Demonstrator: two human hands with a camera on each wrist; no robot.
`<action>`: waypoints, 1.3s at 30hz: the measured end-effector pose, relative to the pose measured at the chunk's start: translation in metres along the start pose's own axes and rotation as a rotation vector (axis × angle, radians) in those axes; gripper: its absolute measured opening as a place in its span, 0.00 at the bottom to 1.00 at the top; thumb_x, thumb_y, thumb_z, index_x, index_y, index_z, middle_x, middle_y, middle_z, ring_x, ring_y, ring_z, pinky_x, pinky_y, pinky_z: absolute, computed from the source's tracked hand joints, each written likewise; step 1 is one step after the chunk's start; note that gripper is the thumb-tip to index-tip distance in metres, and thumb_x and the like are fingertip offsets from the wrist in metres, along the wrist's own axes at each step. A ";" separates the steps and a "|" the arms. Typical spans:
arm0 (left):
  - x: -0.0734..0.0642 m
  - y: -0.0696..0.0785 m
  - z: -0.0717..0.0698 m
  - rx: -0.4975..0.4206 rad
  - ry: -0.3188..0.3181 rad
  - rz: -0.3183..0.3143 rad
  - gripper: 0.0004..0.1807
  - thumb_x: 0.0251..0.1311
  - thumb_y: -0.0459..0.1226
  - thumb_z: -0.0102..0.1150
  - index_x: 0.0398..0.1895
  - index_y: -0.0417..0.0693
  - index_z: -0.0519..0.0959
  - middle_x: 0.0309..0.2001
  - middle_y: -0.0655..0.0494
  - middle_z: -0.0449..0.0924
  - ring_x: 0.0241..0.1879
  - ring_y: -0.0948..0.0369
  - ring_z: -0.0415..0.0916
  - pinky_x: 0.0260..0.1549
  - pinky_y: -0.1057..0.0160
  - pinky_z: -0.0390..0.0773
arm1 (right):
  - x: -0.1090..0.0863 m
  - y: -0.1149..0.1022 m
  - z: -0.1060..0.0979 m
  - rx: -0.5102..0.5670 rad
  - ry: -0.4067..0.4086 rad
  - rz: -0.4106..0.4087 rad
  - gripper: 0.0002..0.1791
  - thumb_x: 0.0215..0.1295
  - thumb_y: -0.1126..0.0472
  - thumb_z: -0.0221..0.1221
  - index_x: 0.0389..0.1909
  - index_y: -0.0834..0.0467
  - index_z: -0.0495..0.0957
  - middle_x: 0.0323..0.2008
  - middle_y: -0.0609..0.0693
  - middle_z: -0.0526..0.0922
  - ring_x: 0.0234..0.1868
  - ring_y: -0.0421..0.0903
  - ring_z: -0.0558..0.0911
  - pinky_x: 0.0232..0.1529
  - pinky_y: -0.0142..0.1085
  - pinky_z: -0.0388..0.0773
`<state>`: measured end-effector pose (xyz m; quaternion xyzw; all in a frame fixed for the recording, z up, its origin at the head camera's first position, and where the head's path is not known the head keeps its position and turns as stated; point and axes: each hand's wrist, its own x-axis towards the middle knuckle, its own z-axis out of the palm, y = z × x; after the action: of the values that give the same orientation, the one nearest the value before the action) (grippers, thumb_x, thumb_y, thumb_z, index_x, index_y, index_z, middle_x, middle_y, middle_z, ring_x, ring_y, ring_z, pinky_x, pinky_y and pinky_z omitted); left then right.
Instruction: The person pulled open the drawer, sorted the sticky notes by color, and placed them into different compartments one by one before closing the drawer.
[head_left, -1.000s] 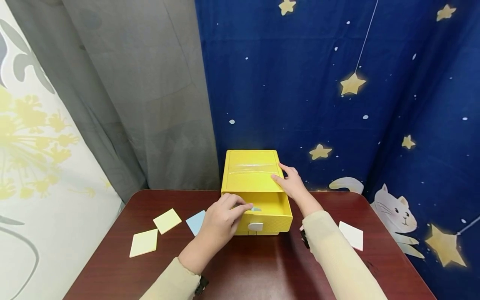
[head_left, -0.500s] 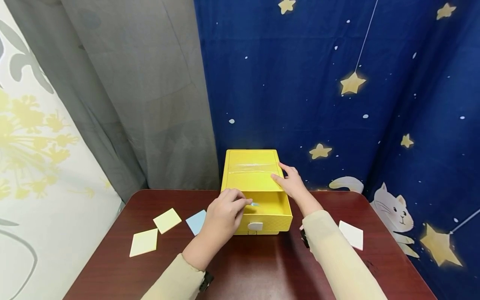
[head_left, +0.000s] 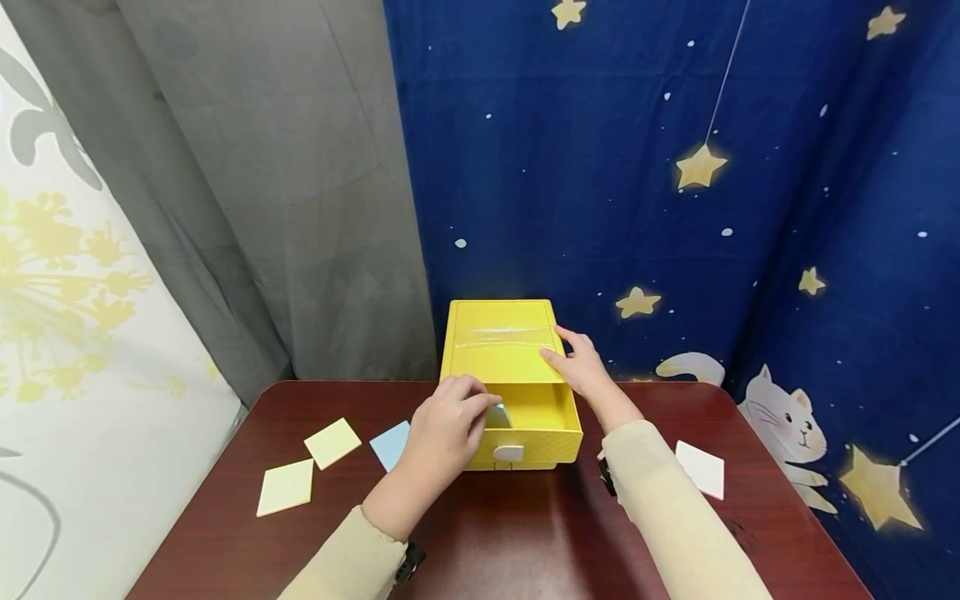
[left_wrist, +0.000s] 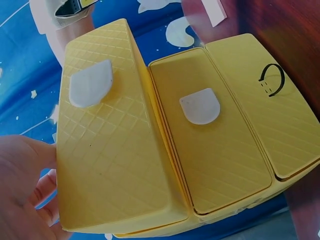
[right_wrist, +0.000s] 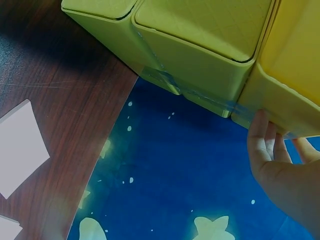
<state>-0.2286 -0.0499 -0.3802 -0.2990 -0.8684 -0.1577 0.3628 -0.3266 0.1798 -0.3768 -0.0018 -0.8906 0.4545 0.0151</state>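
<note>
A yellow drawer cabinet (head_left: 497, 321) stands at the table's back, its top drawer (head_left: 551, 407) pulled out. My left hand (head_left: 448, 421) reaches over the drawer's left side and pinches a light blue sticky note pad (head_left: 500, 416) between thumb and fingers. The pad tilts inside the drawer, partly hidden by the hand. In the left wrist view the drawer front (left_wrist: 115, 145) hides my fingertips (left_wrist: 47, 185) in part. My right hand (head_left: 585, 364) lies against the cabinet's right top edge, thumb on top. In the right wrist view its fingers (right_wrist: 258, 137) touch the side wall.
Two pale yellow pads (head_left: 332, 442) and a light blue pad (head_left: 390, 445) lie left on the dark red table (head_left: 525, 533). A white pad (head_left: 701, 469) lies right, beyond my right sleeve. Lower drawers show a white handle (left_wrist: 201, 106) and a black loop (left_wrist: 272, 80). Curtains hang behind.
The light blue pad in my left hand has tipped, so its face shows where only a thin edge showed before. The left hand has risen slightly. My right hand stays on the cabinet.
</note>
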 end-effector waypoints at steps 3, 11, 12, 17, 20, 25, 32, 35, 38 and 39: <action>0.001 0.001 -0.001 -0.014 -0.010 0.002 0.08 0.55 0.33 0.63 0.34 0.57 0.86 0.34 0.63 0.76 0.35 0.64 0.71 0.26 0.71 0.76 | 0.000 0.000 0.000 0.001 0.007 0.003 0.36 0.67 0.48 0.55 0.73 0.50 0.54 0.69 0.59 0.55 0.61 0.60 0.69 0.59 0.50 0.71; 0.003 0.004 -0.001 -0.079 -0.051 0.003 0.07 0.56 0.35 0.64 0.36 0.55 0.86 0.36 0.63 0.76 0.36 0.65 0.70 0.31 0.71 0.77 | 0.000 -0.001 0.001 -0.004 0.003 0.009 0.36 0.67 0.48 0.55 0.73 0.48 0.54 0.69 0.58 0.54 0.61 0.59 0.69 0.58 0.50 0.72; 0.003 0.004 -0.001 -0.082 -0.047 0.002 0.07 0.56 0.35 0.64 0.36 0.55 0.86 0.36 0.63 0.76 0.36 0.65 0.70 0.31 0.71 0.77 | 0.000 -0.001 0.001 -0.002 0.001 0.008 0.36 0.67 0.48 0.55 0.73 0.48 0.54 0.70 0.58 0.54 0.61 0.59 0.69 0.58 0.50 0.72; 0.003 0.003 -0.001 -0.062 -0.004 0.004 0.07 0.52 0.37 0.68 0.35 0.56 0.86 0.35 0.63 0.76 0.34 0.64 0.70 0.28 0.70 0.75 | 0.000 0.000 0.001 0.001 0.006 0.010 0.36 0.67 0.47 0.55 0.73 0.48 0.54 0.69 0.58 0.55 0.61 0.59 0.69 0.58 0.50 0.72; 0.004 0.003 0.000 -0.022 0.012 -0.004 0.07 0.50 0.38 0.70 0.34 0.57 0.86 0.32 0.63 0.75 0.32 0.65 0.69 0.22 0.72 0.71 | 0.000 0.001 0.001 0.003 0.005 0.010 0.36 0.67 0.47 0.55 0.73 0.48 0.53 0.69 0.58 0.55 0.61 0.59 0.69 0.58 0.50 0.72; 0.003 0.004 0.000 0.009 0.013 -0.037 0.06 0.52 0.39 0.68 0.34 0.58 0.86 0.30 0.64 0.76 0.30 0.66 0.69 0.20 0.73 0.69 | 0.000 0.001 0.002 0.009 0.005 0.015 0.36 0.67 0.47 0.55 0.73 0.48 0.54 0.70 0.58 0.55 0.61 0.59 0.69 0.58 0.50 0.72; 0.004 0.004 -0.002 0.014 0.016 -0.090 0.07 0.51 0.39 0.69 0.34 0.59 0.85 0.30 0.66 0.80 0.31 0.66 0.73 0.23 0.71 0.74 | 0.002 0.002 0.003 0.019 0.003 0.012 0.36 0.67 0.48 0.55 0.73 0.49 0.54 0.69 0.60 0.55 0.61 0.60 0.69 0.59 0.50 0.72; 0.004 0.005 -0.003 0.012 0.017 -0.096 0.07 0.52 0.40 0.69 0.35 0.59 0.85 0.30 0.67 0.81 0.31 0.67 0.75 0.24 0.71 0.75 | 0.002 0.002 0.003 0.021 0.007 0.013 0.36 0.67 0.48 0.55 0.73 0.49 0.54 0.69 0.59 0.55 0.61 0.60 0.69 0.59 0.50 0.72; 0.004 0.005 -0.004 0.005 0.020 -0.087 0.06 0.53 0.40 0.68 0.35 0.58 0.85 0.31 0.67 0.82 0.31 0.67 0.76 0.24 0.71 0.76 | 0.002 0.002 0.003 0.027 0.009 0.017 0.36 0.67 0.48 0.55 0.73 0.49 0.54 0.69 0.59 0.55 0.61 0.60 0.70 0.59 0.50 0.72; 0.004 0.005 -0.004 0.004 0.021 -0.083 0.06 0.53 0.40 0.67 0.35 0.58 0.85 0.32 0.67 0.83 0.31 0.67 0.76 0.24 0.70 0.77 | 0.002 0.002 0.003 0.031 0.011 0.021 0.36 0.67 0.48 0.55 0.73 0.48 0.54 0.69 0.58 0.55 0.61 0.59 0.70 0.59 0.50 0.72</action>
<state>-0.2255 -0.0462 -0.3743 -0.2601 -0.8766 -0.1741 0.3656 -0.3289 0.1785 -0.3800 -0.0134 -0.8834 0.4682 0.0151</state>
